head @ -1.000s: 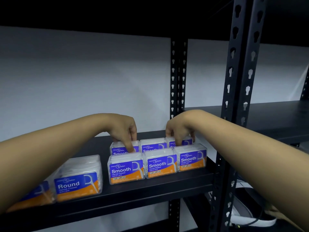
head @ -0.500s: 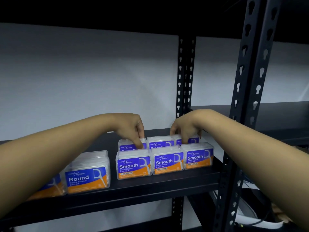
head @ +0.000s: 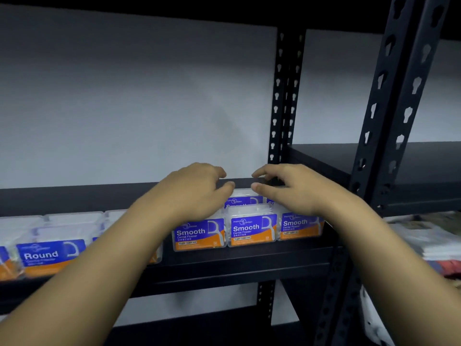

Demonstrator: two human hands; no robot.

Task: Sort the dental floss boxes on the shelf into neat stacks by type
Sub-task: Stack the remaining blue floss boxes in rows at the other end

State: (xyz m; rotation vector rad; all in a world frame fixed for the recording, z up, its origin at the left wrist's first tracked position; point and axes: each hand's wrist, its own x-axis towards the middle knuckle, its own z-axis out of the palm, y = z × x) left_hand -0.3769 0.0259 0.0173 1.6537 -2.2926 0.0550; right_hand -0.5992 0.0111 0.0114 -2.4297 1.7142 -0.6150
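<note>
Step in hand, as judged: squaring up the "Smooth" group at the right end of the shelf (head: 249, 260). Front row holds 3 Smooth boxes side by side, touching: left box (head: 198, 234), middle box (head: 252, 228), right box (head: 299, 224). A rear Smooth box (head: 243, 199) shows behind the middle one, at its 12 o'clock.

Left hand (head: 194, 193) hovers over the rear row behind the left front box, fingers loosely curled, thumb and fingers apart, nothing clamped. Right hand (head: 287, 188) mirrors it at 3 o'clock of the left hand, fingers spread, thumb tip near the top of the rear box; contact cannot be confirmed. Neither hand carries a box.

Round boxes (head: 50, 253) sit well apart at 9 o'clock of the Smooth group, on the same shelf.

Next move, judged: press the rear boxes inward and level so they line up with the front row. Calls for light, even pressure from both sides; the clear plastic looks slick and may skid.

Hidden or unclear:
- Rear row mostly covered by both hands; its count cannot be told.
- The left forearm crosses the gap between the 2 groups.
- Far-left Round boxes cut off by the frame edge and blurred.
- Clutter (head: 424, 240) beyond the upright post (head: 389, 121), at 3 o'clock, too blurred to identify.
</note>
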